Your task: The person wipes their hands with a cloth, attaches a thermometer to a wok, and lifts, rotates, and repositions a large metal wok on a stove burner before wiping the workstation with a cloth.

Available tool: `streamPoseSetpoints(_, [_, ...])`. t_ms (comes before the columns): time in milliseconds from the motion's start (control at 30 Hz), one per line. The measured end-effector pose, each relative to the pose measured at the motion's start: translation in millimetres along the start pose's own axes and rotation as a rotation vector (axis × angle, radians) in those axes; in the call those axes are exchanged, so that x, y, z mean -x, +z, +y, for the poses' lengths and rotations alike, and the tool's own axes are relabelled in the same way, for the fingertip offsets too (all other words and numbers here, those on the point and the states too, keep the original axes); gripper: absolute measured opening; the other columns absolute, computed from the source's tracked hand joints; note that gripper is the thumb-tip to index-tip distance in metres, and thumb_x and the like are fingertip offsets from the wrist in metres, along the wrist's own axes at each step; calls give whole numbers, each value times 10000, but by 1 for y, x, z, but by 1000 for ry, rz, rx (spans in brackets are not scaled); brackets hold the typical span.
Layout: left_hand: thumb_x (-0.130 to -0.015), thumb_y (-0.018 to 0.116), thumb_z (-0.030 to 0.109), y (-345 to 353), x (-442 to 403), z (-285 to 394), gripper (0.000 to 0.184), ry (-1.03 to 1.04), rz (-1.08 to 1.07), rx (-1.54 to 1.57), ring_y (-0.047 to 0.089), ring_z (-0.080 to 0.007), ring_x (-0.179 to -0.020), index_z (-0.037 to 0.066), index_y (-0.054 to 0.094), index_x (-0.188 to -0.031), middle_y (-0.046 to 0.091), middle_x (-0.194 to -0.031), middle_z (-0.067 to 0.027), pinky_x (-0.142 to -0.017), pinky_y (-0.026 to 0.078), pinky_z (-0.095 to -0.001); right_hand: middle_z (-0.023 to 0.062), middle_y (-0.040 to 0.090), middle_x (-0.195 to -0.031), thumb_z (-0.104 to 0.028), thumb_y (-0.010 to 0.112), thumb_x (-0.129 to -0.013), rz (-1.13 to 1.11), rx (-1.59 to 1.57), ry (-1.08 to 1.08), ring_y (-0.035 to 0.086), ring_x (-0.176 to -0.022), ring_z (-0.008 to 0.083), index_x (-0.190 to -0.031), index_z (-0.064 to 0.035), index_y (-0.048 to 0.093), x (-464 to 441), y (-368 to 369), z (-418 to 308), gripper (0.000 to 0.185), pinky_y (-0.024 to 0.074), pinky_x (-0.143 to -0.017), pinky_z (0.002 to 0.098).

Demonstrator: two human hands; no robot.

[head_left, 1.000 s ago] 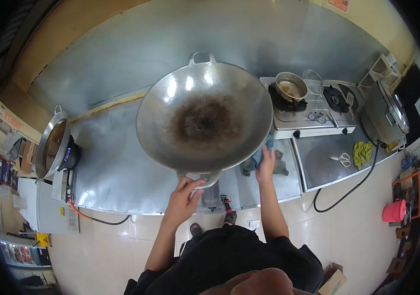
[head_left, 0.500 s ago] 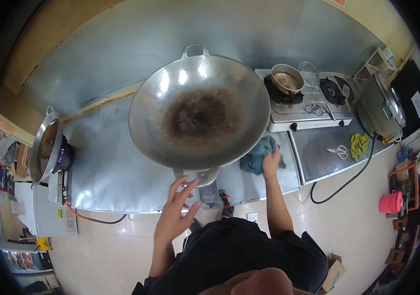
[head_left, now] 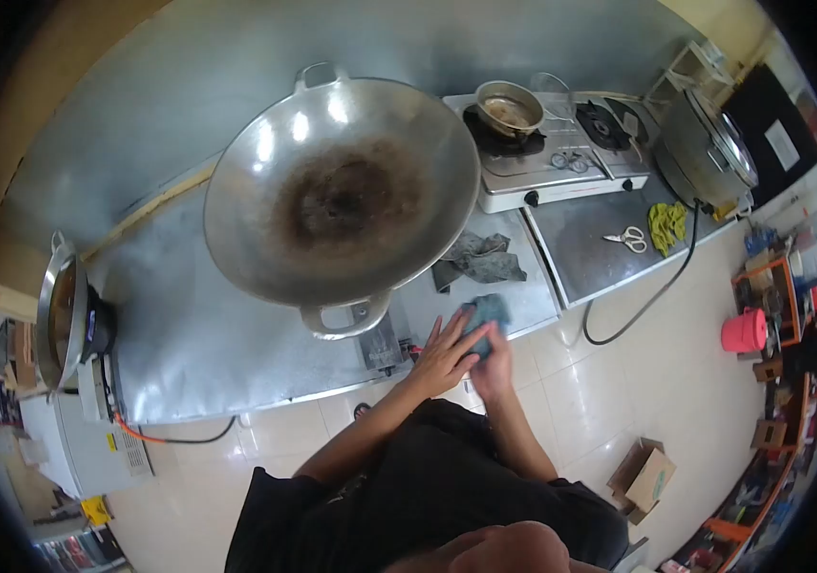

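A large metal wok [head_left: 342,191] with a browned, dark centre stands over the steel counter [head_left: 189,334]. Its near handle is free of both hands. In front of the counter's edge, my right hand [head_left: 493,368] is closed on a blue-green cloth [head_left: 487,313]. My left hand [head_left: 445,358] lies against the cloth from the left, its fingers spread and partly overlapping my right hand. A grey cloth [head_left: 480,261] lies crumpled on the counter, to the right of the wok.
A two-burner stove [head_left: 561,162] holds a small pan [head_left: 509,108]. Scissors [head_left: 628,239], a yellow-green cloth [head_left: 666,227] and a large lidded pot [head_left: 705,153] are at the right. Another wok [head_left: 60,315] is far left. A cardboard box [head_left: 643,477] sits on the floor.
My left hand has left the wok's handle and moved right to the cloth. My right hand has lifted the blue-green cloth towards me, exposing the grey one. The view has turned right.
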State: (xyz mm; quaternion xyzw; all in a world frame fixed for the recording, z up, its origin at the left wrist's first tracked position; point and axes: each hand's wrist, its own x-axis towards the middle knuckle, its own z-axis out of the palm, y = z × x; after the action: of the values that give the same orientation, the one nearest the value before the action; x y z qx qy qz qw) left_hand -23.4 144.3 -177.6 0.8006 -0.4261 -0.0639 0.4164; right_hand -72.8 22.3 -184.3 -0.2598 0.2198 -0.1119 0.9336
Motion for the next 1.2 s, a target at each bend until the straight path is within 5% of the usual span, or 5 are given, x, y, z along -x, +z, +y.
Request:
streamPoseSetpoints(333, [-982, 435, 171, -50, 146, -22, 383, -418, -76, 576, 492, -174, -1186, 66, 433, -1350, 504, -1323, -96, -1001, 371, -284, 192, 370, -1402, -425, 566, -899, 418, 1111, -681, 354, -1298, 289, -1394, 40, 298, -87, -30, -188, 730, 282, -1061, 349])
streamPoseSetpoints(667, [-993, 397, 332, -83, 271, -30, 469, -766, -21, 979, 470, -191, -1212, 83, 372, -1390, 487, -1328, -84, -1034, 323, -344, 154, 622, -1112, -89, 587, -850, 270, 1441, -331, 570, -1088, 251, -1148, -25, 601, 28, -85, -11, 305, 476, -881, 341])
streamPoseSetpoints(900, [-945, 406, 474, -54, 355, -67, 555, -1193, -72, 843, 499, -237, -1167, 141, 381, -1387, 511, -1303, -89, -994, 367, -394, 113, 667, -928, -101, 553, -900, 150, 1331, -652, 606, -788, 124, -1033, -29, 643, -59, -94, -109, 176, 482, -688, 263])
streamPoseSetpoints(1067, [-889, 499, 443, 47, 512, -87, 448, -1607, 591, 859, 556, -247, -1022, 225, 458, -1279, 587, -1160, -68, -824, 437, -435, 162, 623, -986, -127, 613, -823, 293, 1582, -840, 621, -834, 267, -1056, -77, 627, -196, -81, -181, 238, 487, -737, 342])
streamPoseSetpoints(1200, [-899, 465, 421, 78, 526, -70, 525, -1990, 500, 864, 538, -304, -1062, 157, 396, -1347, 525, -1265, -123, -810, 454, -471, 192, 559, -1070, -110, 587, -786, 412, 1812, -1119, 591, -898, 355, -1103, -120, 592, -321, -71, -232, 317, 478, -763, 432])
